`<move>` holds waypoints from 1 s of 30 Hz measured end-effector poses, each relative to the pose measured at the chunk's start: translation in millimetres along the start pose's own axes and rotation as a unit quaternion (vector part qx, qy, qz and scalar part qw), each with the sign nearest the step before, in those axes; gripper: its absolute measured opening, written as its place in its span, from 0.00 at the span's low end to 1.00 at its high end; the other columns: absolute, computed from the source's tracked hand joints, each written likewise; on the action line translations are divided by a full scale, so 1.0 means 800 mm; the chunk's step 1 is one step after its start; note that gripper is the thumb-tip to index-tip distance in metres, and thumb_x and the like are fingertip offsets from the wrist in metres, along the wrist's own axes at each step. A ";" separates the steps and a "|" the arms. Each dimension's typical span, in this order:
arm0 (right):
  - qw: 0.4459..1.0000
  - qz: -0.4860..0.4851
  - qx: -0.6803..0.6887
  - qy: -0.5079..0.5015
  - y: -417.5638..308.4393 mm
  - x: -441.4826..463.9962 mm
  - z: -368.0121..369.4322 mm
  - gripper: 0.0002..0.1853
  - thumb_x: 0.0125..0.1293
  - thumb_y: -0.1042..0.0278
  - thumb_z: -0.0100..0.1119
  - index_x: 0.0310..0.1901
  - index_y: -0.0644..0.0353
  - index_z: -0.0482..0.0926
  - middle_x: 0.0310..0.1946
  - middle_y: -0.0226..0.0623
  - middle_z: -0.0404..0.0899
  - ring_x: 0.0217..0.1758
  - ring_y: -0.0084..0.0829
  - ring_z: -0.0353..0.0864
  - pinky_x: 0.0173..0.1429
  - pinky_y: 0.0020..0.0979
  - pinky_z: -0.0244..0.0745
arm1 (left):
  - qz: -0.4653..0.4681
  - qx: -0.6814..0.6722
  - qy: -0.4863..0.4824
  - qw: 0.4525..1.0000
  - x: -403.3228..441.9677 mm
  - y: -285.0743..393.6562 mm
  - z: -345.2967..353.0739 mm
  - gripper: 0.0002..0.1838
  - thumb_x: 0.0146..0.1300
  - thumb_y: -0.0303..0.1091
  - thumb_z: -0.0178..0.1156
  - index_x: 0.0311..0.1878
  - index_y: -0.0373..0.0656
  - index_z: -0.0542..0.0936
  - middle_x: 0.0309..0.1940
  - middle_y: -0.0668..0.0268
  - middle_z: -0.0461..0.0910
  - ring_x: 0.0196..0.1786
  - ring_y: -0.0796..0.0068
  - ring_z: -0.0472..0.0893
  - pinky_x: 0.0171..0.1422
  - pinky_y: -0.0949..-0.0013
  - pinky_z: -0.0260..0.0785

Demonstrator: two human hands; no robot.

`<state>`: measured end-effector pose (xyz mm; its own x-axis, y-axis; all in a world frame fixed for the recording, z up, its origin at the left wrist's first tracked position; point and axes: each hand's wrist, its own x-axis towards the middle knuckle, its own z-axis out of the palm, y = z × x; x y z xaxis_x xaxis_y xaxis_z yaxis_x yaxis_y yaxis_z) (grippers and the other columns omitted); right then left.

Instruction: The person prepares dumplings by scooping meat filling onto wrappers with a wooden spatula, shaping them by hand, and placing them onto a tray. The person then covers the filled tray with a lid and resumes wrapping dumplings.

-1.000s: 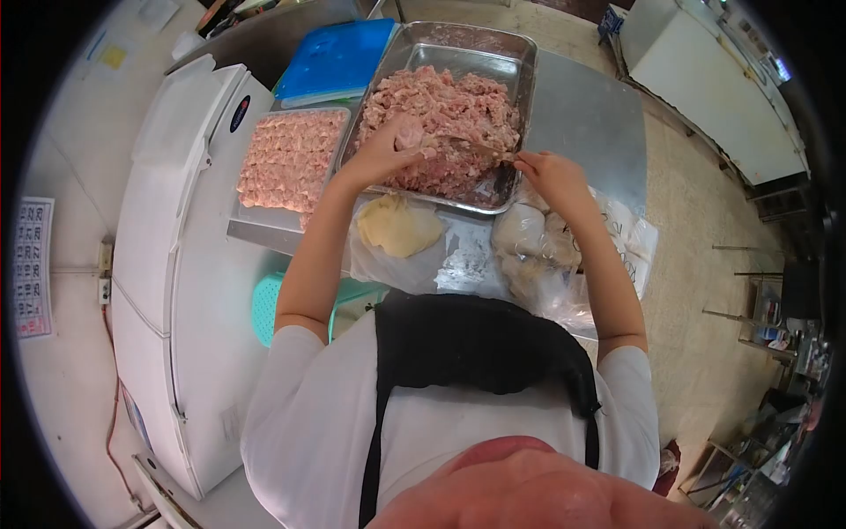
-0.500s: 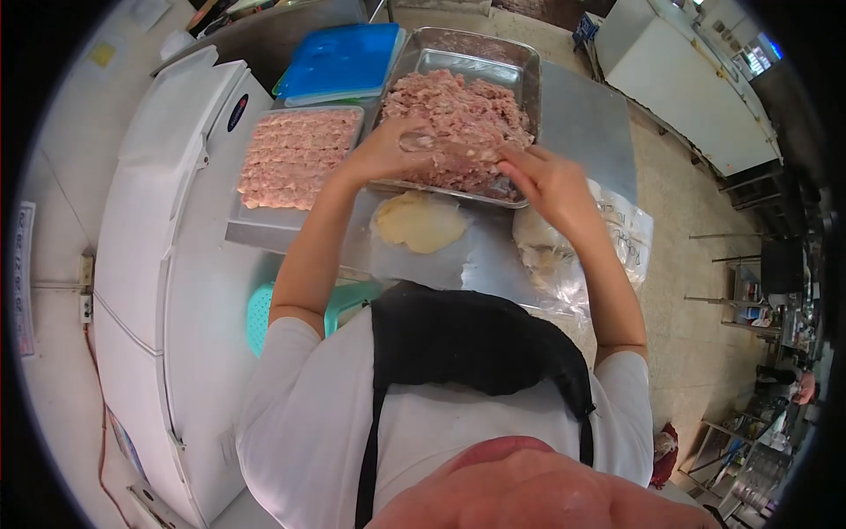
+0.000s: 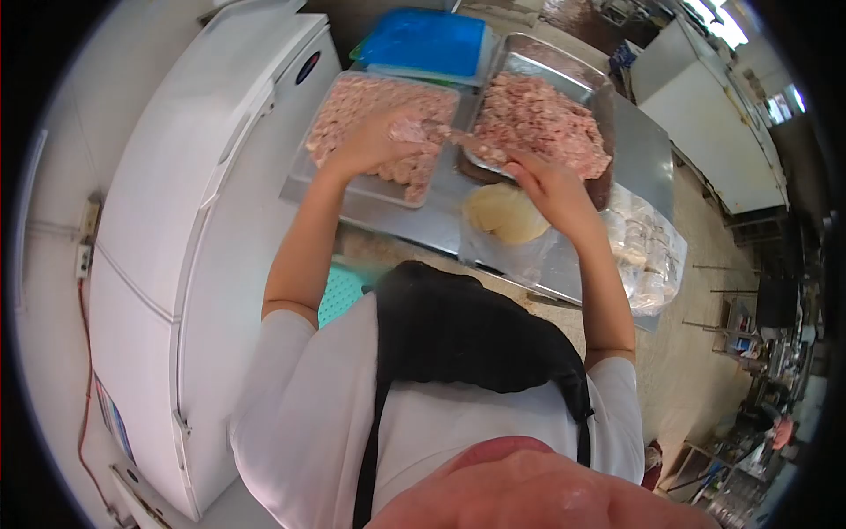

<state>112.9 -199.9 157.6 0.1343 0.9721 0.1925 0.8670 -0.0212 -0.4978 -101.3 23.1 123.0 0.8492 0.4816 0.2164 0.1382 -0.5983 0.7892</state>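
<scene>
My left hand [image 3: 383,139] is over the plastic tray [image 3: 310,167] of pink meat portions, its fingers curled round a small lump of meat [image 3: 407,130]. A thin utensil [image 3: 471,144] with meat on it reaches from beside that lump to my right hand [image 3: 548,187], which grips its other end near the metal pan's front edge. Pink minced meat [image 3: 538,123] fills much of the deep metal pan [image 3: 564,66]. In front of the pan, a round pale yellow dough-like stack [image 3: 506,212] lies on clear plastic.
Blue lids [image 3: 423,42] lie behind the tray. Plastic-wrapped packages [image 3: 648,247] stand at the table's right. A white freezer [image 3: 185,194] is at the left, with a turquoise stool [image 3: 341,294] below the table edge. Shelves [image 3: 736,326] line the far right.
Both hands have moved left, my left hand from the pan to over the tray. The utensil moved with them. The view has turned, so the table items appear farther right.
</scene>
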 end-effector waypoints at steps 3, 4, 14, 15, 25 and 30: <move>0.998 -0.005 0.031 0.049 0.016 -0.003 0.028 0.17 0.71 0.57 0.53 0.51 0.61 0.79 0.44 0.48 0.82 0.47 0.51 0.80 0.51 0.40 0.74 | -0.084 -0.047 0.053 0.994 -0.054 -0.058 -0.060 0.20 0.52 0.31 0.69 0.50 0.40 0.80 0.47 0.61 0.80 0.49 0.67 0.79 0.54 0.67 0.71; 0.996 0.033 0.066 0.040 0.017 -0.008 0.033 0.17 0.70 0.59 0.56 0.52 0.64 0.79 0.45 0.48 0.82 0.48 0.45 0.83 0.51 0.35 0.75 | -0.095 -0.074 0.086 0.989 -0.073 -0.085 -0.080 0.20 0.52 0.32 0.68 0.50 0.40 0.79 0.47 0.60 0.80 0.50 0.64 0.79 0.55 0.65 0.71; 0.939 0.237 0.242 0.065 0.033 -0.064 0.089 0.18 0.71 0.60 0.58 0.54 0.64 0.80 0.26 0.22 0.71 0.28 0.14 0.67 0.34 0.20 0.65 | -0.127 0.365 0.159 0.909 -0.134 -0.216 -0.089 0.31 0.48 0.30 0.66 0.59 0.46 0.73 0.47 0.54 0.77 0.50 0.50 0.77 0.55 0.55 0.72; 0.939 0.241 0.239 0.064 0.028 -0.066 0.090 0.18 0.71 0.59 0.58 0.55 0.64 0.80 0.25 0.22 0.71 0.28 0.14 0.67 0.33 0.20 0.65 | -0.121 0.388 0.151 0.901 -0.127 -0.223 -0.084 0.31 0.48 0.31 0.67 0.60 0.46 0.72 0.47 0.55 0.77 0.50 0.51 0.77 0.55 0.54 0.72; 0.927 0.281 0.237 0.073 0.003 -0.081 0.093 0.19 0.70 0.57 0.59 0.55 0.61 0.80 0.23 0.22 0.70 0.26 0.13 0.66 0.30 0.20 0.62 | -0.078 0.409 0.125 0.900 -0.115 -0.249 -0.081 0.27 0.48 0.34 0.69 0.55 0.49 0.76 0.49 0.61 0.75 0.52 0.55 0.76 0.55 0.55 0.71; 0.921 0.299 0.237 0.084 0.005 -0.089 0.096 0.19 0.70 0.56 0.60 0.55 0.60 0.81 0.22 0.21 0.69 0.24 0.13 0.65 0.29 0.19 0.61 | -0.080 0.407 0.075 0.907 -0.124 -0.247 -0.104 0.19 0.46 0.35 0.71 0.45 0.49 0.80 0.50 0.62 0.74 0.55 0.57 0.74 0.56 0.54 0.69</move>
<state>69.8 -251.6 77.3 0.6260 0.7693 -0.1275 0.3128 -0.3974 -0.8627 -255.7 146.9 -6.6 0.7149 0.6493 0.2595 0.6356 -0.7581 0.1459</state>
